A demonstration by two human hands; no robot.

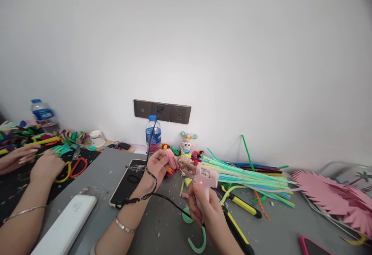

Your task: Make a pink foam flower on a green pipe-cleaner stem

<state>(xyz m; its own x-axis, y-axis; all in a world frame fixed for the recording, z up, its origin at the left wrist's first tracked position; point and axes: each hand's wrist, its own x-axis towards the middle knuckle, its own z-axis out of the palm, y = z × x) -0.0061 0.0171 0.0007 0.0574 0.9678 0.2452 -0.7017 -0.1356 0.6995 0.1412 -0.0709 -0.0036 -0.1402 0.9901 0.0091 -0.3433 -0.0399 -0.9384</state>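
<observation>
Head view: both of the person's hands are raised just above the grey worktop (273,230), near the middle of the frame. The left hand (157,167) pinches a pink fuzzy piece (171,158) between thumb and fingers, with the piece on the right side of those fingertips. The right hand (207,208) is wrapped around the grip of a pale pink glue gun (206,177), on which a small orange light glows. Whether a finger presses its trigger, I cannot tell.

The relation that matters lies between these two things. The gun's barrel runs crosswise, from the right hand toward the left, its crusted front end (186,166) aimed at the pink fuzzy piece and a little upward. The piece is therefore straight off the nozzle, with the left hand much nearer to it than the right. Whether the tip touches it or stops just short is too cluttered to tell.

A black cord (149,146) hangs from the wall socket (161,111), passes over the left wrist and leads toward the gun's grip. Behind the nozzle stands a small figure (187,148); to the right lie a bundle of pipe cleaners (250,177) and yellow-and-black pliers (242,204). At far left, another person's hands (48,166) are beside scissors (78,167).
</observation>
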